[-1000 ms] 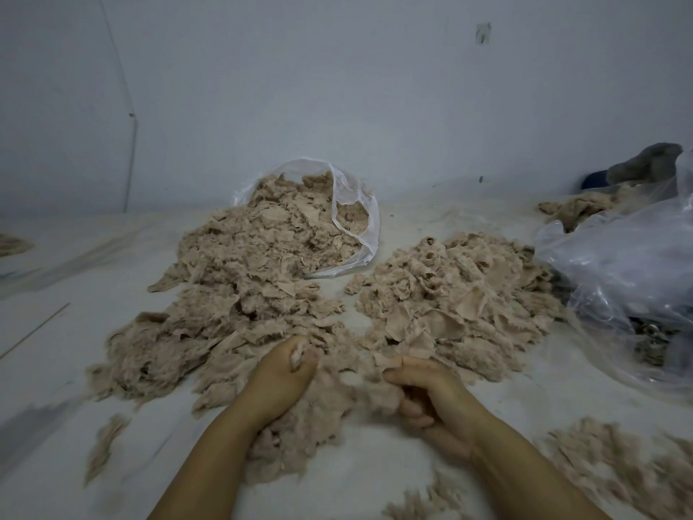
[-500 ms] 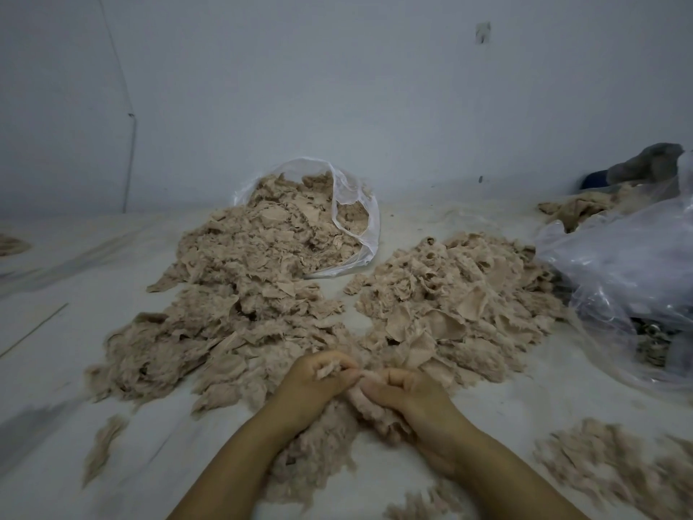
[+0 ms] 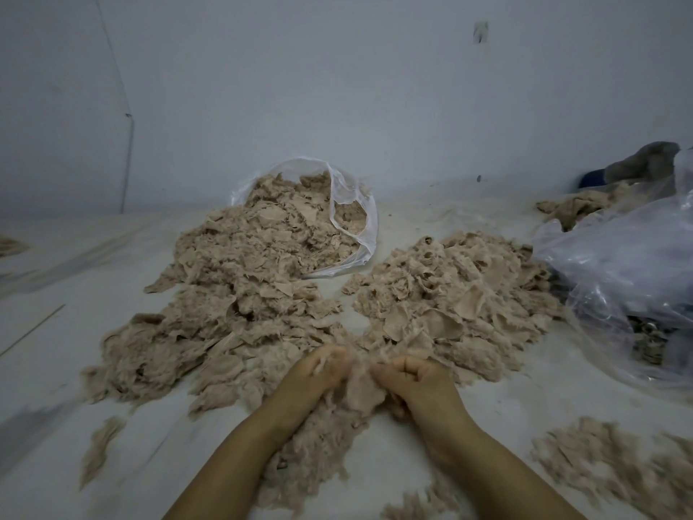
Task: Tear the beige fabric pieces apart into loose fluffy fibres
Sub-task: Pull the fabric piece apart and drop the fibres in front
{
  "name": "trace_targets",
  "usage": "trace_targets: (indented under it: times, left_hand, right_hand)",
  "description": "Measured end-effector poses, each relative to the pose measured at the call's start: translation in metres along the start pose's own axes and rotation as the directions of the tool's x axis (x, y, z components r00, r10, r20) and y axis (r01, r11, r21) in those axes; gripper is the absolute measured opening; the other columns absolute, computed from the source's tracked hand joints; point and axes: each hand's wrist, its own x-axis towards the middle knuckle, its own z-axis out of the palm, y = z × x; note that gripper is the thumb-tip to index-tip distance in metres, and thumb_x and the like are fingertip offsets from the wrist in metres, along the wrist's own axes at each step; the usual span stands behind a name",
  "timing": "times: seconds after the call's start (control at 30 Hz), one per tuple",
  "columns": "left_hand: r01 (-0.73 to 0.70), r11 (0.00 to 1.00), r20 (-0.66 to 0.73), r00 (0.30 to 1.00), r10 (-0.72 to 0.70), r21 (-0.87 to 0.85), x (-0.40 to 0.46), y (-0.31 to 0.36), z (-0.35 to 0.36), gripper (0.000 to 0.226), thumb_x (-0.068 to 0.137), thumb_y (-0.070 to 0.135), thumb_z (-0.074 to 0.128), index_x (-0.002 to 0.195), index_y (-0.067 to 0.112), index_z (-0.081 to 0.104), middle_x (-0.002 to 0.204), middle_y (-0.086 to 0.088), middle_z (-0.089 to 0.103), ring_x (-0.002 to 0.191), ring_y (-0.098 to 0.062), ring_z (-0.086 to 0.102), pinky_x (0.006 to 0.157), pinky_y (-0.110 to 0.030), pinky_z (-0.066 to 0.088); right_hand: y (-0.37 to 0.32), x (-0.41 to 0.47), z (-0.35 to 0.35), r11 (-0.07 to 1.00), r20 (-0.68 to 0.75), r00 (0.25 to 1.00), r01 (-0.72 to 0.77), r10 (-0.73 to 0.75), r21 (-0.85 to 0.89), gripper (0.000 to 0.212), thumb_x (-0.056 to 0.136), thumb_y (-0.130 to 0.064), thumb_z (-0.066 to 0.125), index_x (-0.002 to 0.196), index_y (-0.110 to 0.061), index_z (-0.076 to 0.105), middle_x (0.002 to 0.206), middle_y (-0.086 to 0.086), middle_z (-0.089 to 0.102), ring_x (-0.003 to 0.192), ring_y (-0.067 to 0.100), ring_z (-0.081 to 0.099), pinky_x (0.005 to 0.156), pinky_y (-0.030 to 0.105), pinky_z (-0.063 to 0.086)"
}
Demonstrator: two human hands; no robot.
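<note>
My left hand [image 3: 313,377] and my right hand [image 3: 416,380] are side by side at the near centre, each pinching one end of a small beige fabric piece [image 3: 360,373] stretched between them. Under the hands lies a mound of loose fluffy fibres [image 3: 318,444]. Two heaps of beige fabric pieces spread beyond: a big left heap [image 3: 225,313] and a right heap [image 3: 457,294]. The fingertips are partly buried in the fibres.
A clear plastic bag [image 3: 356,219] lies open at the back, spilling fabric pieces. A crumpled clear plastic sheet [image 3: 630,279] covers the right side. More fluffy fibres [image 3: 615,467] lie at the near right. A small tuft [image 3: 99,448] sits near left. The wall stands close behind.
My hands came together from apart and took hold of one fabric piece; since half a second ago they have pulled slightly apart, stretching it.
</note>
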Motion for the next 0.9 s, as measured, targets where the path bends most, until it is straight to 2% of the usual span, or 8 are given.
trace_targets:
  times: [0.1,0.2,0.23,0.3,0.5,0.63,0.7,0.9]
  left_hand:
    - [-0.05,0.993,0.032,0.998,0.046,0.111,0.0016,-0.0054,0.004,0.057,0.063,0.043,0.083,0.112,0.031,0.058,0.11,0.016,0.06,0.099,0.007,0.057,0.072,-0.005,0.044]
    - [-0.146,0.984,-0.019,0.989,0.149,0.102,0.0026,-0.0058,0.0072,0.016,0.069,0.022,0.077,0.083,0.022,0.069,0.082,0.011,0.068,0.076,0.007,0.062,0.068,-0.007,0.045]
    - [-0.161,0.981,-0.057,0.984,0.168,0.104,0.0039,-0.0054,0.0058,0.006,0.075,0.015,0.074,0.077,0.017,0.069,0.077,0.008,0.067,0.073,0.003,0.061,0.068,-0.009,0.045]
    - [-0.145,0.986,-0.121,0.981,0.154,0.084,0.0061,-0.0076,0.0007,0.01,0.085,0.007,0.066,0.076,0.011,0.065,0.075,0.003,0.063,0.069,-0.003,0.058,0.066,-0.012,0.044]
    - [-0.068,0.998,-0.122,0.99,0.066,-0.017,0.0047,-0.007,0.0012,0.015,0.092,0.015,0.056,0.078,0.011,0.054,0.065,0.006,0.056,0.059,-0.004,0.052,0.057,-0.015,0.042]
    - [-0.007,0.98,-0.063,0.998,-0.006,-0.201,0.0016,-0.0052,0.0019,0.017,0.089,0.03,0.059,0.093,0.014,0.066,0.082,0.001,0.071,0.077,-0.011,0.068,0.063,-0.016,0.049]
    - [-0.02,0.985,-0.019,1.0,0.017,-0.173,0.0006,-0.0043,0.0026,0.022,0.082,0.034,0.062,0.096,0.019,0.068,0.085,0.002,0.072,0.078,-0.006,0.068,0.065,-0.014,0.049]
    - [-0.084,0.976,-0.016,0.996,0.082,-0.203,-0.0006,-0.0032,0.0037,0.015,0.081,0.024,0.064,0.073,0.016,0.074,0.075,-0.004,0.073,0.07,-0.014,0.068,0.062,-0.018,0.051]
  right_hand:
    - [0.0039,-0.0019,0.0025,0.979,0.069,0.998,0.019,-0.005,-0.203,0.023,0.083,-0.01,0.07,0.063,-0.014,0.06,0.05,0.002,0.052,0.04,0.008,0.039,0.042,0.02,0.033]
    - [0.0037,-0.0028,0.0031,0.942,0.056,0.997,0.064,-0.048,-0.329,0.022,0.086,-0.017,0.068,0.067,-0.015,0.057,0.05,-0.004,0.05,0.043,0.008,0.04,0.046,0.022,0.035]
    - [0.0028,-0.0028,0.0026,0.956,0.045,0.998,0.054,-0.042,-0.287,0.021,0.088,-0.019,0.067,0.071,-0.013,0.056,0.051,-0.002,0.053,0.043,0.009,0.043,0.045,0.023,0.036]
    - [0.0002,-0.003,0.0019,0.987,0.052,0.999,0.014,-0.006,-0.159,0.016,0.089,-0.014,0.066,0.079,-0.008,0.054,0.054,0.005,0.059,0.041,0.015,0.046,0.043,0.025,0.039]
    - [-0.0025,-0.0047,0.003,0.999,0.039,0.999,0.003,-0.002,-0.041,0.012,0.087,0.0,0.064,0.094,-0.005,0.056,0.059,0.004,0.059,0.041,0.016,0.05,0.044,0.026,0.044]
    - [-0.0015,-0.0042,0.0014,0.998,0.046,0.999,0.019,-0.016,-0.065,0.012,0.087,0.0,0.064,0.096,-0.005,0.06,0.066,0.003,0.058,0.049,0.013,0.052,0.052,0.027,0.048]
    - [-0.0017,-0.0048,0.0033,0.997,0.082,0.996,0.034,-0.029,-0.071,0.008,0.087,-0.002,0.065,0.091,-0.008,0.062,0.064,-0.001,0.058,0.051,0.012,0.053,0.054,0.028,0.048]
    - [0.0008,-0.0055,0.0045,0.999,0.141,0.99,0.001,0.006,-0.052,0.01,0.087,-0.013,0.067,0.088,-0.004,0.062,0.064,0.01,0.059,0.048,0.016,0.05,0.048,0.025,0.044]
